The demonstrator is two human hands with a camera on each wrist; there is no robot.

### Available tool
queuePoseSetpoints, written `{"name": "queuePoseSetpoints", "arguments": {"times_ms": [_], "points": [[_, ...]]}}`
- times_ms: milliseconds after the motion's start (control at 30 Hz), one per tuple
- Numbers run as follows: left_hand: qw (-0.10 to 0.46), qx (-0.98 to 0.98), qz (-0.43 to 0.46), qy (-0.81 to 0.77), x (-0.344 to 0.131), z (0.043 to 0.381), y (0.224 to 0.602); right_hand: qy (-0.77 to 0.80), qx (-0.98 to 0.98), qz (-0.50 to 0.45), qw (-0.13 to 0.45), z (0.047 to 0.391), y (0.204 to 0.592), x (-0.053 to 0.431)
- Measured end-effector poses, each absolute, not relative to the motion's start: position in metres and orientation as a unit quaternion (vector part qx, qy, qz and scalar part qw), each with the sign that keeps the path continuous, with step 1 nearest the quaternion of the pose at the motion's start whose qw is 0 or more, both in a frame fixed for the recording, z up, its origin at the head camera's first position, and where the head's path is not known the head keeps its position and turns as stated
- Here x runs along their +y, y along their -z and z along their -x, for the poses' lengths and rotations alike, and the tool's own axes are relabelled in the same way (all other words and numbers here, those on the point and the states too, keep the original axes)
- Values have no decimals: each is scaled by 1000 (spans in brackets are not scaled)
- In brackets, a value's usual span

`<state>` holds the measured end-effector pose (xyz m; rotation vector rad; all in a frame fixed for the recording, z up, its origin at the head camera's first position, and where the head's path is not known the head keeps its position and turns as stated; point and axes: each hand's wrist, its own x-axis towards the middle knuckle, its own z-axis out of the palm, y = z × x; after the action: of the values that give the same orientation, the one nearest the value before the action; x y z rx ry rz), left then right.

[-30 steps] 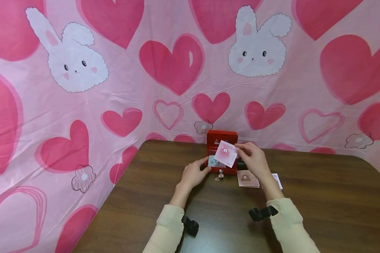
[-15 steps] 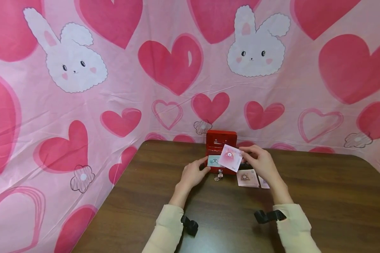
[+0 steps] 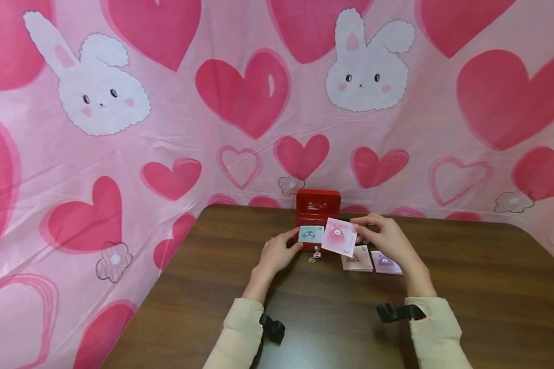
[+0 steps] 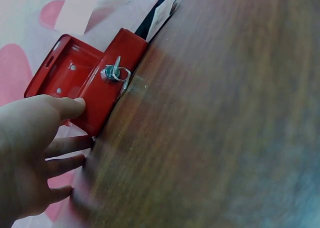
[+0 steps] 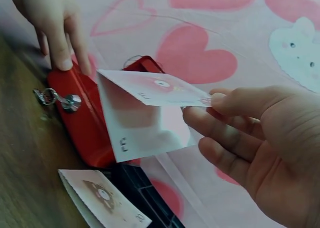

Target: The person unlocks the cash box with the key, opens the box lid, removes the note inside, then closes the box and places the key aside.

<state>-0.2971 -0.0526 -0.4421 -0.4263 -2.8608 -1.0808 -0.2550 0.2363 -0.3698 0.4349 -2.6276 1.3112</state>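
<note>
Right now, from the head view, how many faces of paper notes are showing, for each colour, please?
Green note: 1
Pink note: 1
Brown note: 1
Purple note: 1
Total: 4 faces; any sheets underneath cannot be counted.

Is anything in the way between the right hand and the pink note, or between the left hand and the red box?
Nothing visible is. The right hand pinches the pink note directly by its edge, and the left hand touches the red box directly.
</note>
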Motion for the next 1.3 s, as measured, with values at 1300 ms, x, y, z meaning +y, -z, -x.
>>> {"name": "queuePoseSetpoints", "arguments": {"times_ms": [1300], "points": [[26, -924, 148, 351, -57, 294, 443, -450, -864, -162, -159, 241, 389, 276]]}}
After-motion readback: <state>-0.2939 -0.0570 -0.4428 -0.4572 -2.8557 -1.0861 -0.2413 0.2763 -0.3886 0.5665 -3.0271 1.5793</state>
